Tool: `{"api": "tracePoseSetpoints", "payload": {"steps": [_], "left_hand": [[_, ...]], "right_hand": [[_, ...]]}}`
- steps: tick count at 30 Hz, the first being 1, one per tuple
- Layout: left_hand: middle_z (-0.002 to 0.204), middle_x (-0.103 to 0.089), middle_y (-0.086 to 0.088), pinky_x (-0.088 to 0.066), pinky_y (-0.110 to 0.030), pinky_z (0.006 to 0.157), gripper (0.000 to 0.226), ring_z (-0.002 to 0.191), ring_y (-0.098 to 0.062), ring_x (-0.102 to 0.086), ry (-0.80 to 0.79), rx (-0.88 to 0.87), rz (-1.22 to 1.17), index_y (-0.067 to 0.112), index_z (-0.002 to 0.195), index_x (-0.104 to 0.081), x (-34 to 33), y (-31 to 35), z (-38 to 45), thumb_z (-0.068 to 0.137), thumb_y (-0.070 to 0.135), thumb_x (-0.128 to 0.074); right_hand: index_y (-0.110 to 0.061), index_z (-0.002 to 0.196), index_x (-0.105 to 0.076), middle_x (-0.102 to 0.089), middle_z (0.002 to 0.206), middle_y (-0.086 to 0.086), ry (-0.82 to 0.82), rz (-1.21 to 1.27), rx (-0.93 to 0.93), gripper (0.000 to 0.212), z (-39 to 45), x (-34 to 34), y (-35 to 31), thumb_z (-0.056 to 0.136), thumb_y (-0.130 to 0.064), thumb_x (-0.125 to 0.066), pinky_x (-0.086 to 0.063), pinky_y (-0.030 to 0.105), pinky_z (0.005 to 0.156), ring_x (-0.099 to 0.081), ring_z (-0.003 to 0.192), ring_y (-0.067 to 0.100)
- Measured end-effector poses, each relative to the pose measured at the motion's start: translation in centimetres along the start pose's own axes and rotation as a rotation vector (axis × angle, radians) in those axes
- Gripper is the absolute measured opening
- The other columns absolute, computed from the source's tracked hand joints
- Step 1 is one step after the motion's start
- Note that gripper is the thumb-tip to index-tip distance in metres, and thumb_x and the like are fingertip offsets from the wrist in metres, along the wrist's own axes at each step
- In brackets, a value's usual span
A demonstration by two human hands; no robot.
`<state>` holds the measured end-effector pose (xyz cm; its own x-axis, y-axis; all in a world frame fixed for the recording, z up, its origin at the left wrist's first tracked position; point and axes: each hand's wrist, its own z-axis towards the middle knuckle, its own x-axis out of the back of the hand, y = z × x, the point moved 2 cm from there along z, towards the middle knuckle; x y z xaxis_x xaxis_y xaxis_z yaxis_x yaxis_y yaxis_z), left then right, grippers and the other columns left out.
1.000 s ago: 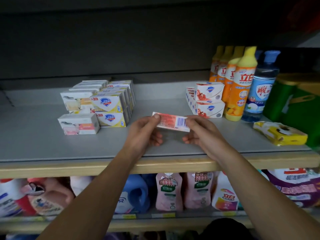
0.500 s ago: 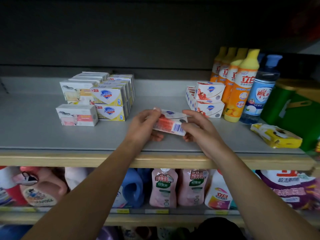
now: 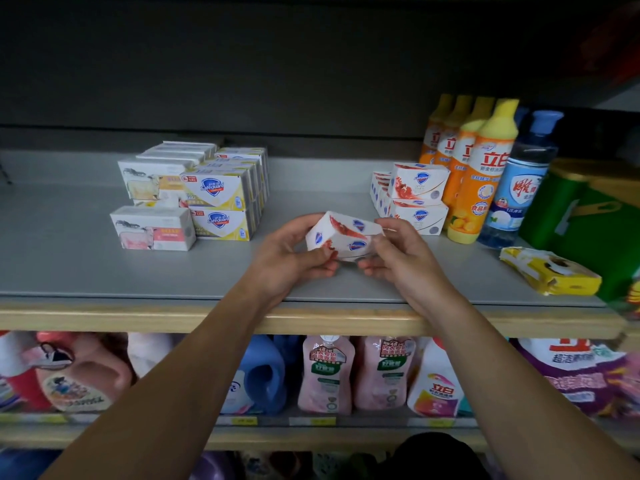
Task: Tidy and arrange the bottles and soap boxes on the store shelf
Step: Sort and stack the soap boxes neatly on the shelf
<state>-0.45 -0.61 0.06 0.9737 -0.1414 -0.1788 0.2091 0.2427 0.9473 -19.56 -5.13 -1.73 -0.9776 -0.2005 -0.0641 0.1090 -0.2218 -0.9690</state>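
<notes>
Grey shelf (image 3: 86,271) fills the view, bottles (image 3: 485,174) lined up at two o'clock, yellow boxes (image 3: 221,202) stacked at ten. Red-and-white stack (image 3: 417,199) sits just beside the bottles. Dead centre, left hand (image 3: 292,258) and right hand (image 3: 398,258) pinch a matching soap box (image 3: 343,237) by its ends, tilted above the shelf, likely being squared up to join that stack.

Both arms reach forward; the left hand (image 3: 294,252) and right hand (image 3: 398,256) grip a box (image 3: 343,235) between curled fingers.
</notes>
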Motion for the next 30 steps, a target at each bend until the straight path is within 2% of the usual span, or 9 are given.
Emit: {"api": "tracePoseSetpoints", "payload": {"steps": [5,8,13,15,17,20,22,25,30], "left_hand": [[0.132,-0.057,-0.009,-0.046,-0.046,0.104,0.029,0.115,-0.022,-0.059,0.027,-0.078,0.103,0.008,0.1,-0.068,-0.3,0.2,0.0,0.078,-0.01,-0.068],[0.135,-0.055,-0.005,-0.047,-0.047,0.102,0.032,0.112,-0.025,-0.06,0.037,-0.086,0.124,0.011,0.094,-0.069,-0.1,0.2,0.1,0.075,-0.015,-0.069],[0.132,-0.059,-0.007,-0.048,-0.046,0.101,0.03,0.121,-0.028,-0.058,0.06,-0.068,0.114,0.007,0.097,-0.069,0.0,-0.1,0.3,0.077,-0.014,-0.067],[0.122,-0.063,-0.011,-0.054,-0.044,0.093,0.024,0.111,-0.029,-0.063,0.063,-0.033,0.052,0.007,0.101,-0.068,0.0,-0.1,0.3,0.083,-0.007,-0.064],[0.102,-0.067,-0.016,-0.059,-0.036,0.073,0.016,0.082,-0.028,-0.068,0.067,0.024,-0.01,0.009,0.105,-0.066,-0.2,0.1,0.3,0.092,0.005,-0.057],[0.081,-0.064,-0.008,-0.046,-0.025,0.053,0.019,0.057,-0.017,-0.055,0.188,0.038,0.106,0.014,0.103,-0.068,-0.1,0.1,0.3,0.098,0.022,-0.052],[0.073,-0.067,0.009,-0.044,-0.017,0.054,0.02,0.059,-0.005,-0.055,0.281,-0.015,0.289,0.019,0.097,-0.072,0.0,0.0,0.3,0.096,0.029,-0.054],[0.084,-0.07,0.018,-0.044,-0.006,0.065,0.014,0.071,0.011,-0.059,0.351,-0.1,0.416,0.027,0.085,-0.073,-0.2,0.2,0.3,0.091,0.024,-0.061],[0.106,-0.067,0.002,-0.054,-0.03,0.079,0.024,0.087,-0.015,-0.066,0.33,-0.04,0.636,0.023,0.11,-0.068,-0.3,0.3,0.4,0.086,0.028,-0.069]], "right_hand": [[-0.023,0.107,-0.058,-0.062,0.127,-0.002,-0.049,-0.082,0.109,0.03,-0.2,0.2,0.3,0.086,-0.003,-0.068,-0.058,0.037,0.084,-0.065,0.112,0.02],[-0.033,0.107,-0.058,-0.062,0.127,-0.013,-0.047,-0.212,0.157,0.041,-0.4,0.1,0.1,0.08,-0.006,-0.073,-0.056,0.036,0.088,-0.068,0.103,0.013],[-0.051,0.112,-0.053,-0.061,0.109,-0.037,-0.061,-0.328,0.151,0.058,-0.6,-0.1,-0.3,0.081,-0.007,-0.073,-0.053,0.016,0.079,-0.068,0.095,0.002],[-0.053,0.111,-0.053,-0.061,0.11,-0.035,-0.044,-0.359,0.156,0.056,-0.7,-0.1,-0.4,0.082,-0.01,-0.074,-0.052,0.016,0.081,-0.065,0.099,-0.002],[-0.049,0.111,-0.055,-0.063,0.114,-0.025,-0.022,-0.378,0.15,0.048,-0.7,0.0,-0.5,0.083,-0.015,-0.074,-0.053,0.021,0.082,-0.064,0.099,0.001],[-0.043,0.109,-0.057,-0.066,0.115,-0.015,-0.014,-0.371,0.132,0.033,-0.7,-0.1,-0.5,0.087,-0.022,-0.072,-0.052,0.02,0.068,-0.066,0.087,0.007],[-0.039,0.109,-0.058,-0.067,0.113,-0.014,0.008,-0.349,0.134,0.03,-0.8,-0.1,-0.6,0.088,-0.022,-0.071,-0.05,0.016,0.064,-0.067,0.084,0.004],[-0.033,0.117,-0.056,-0.064,0.109,-0.017,0.082,-0.408,0.126,0.034,-0.7,0.0,-0.6,0.088,-0.024,-0.072,-0.051,0.011,0.067,-0.066,0.085,-0.002],[-0.021,0.123,-0.057,-0.068,0.109,-0.009,0.073,-0.528,0.049,0.037,-0.6,-0.6,-1.0,0.089,-0.027,-0.07,-0.054,0.017,0.077,-0.066,0.093,0.004]]}}
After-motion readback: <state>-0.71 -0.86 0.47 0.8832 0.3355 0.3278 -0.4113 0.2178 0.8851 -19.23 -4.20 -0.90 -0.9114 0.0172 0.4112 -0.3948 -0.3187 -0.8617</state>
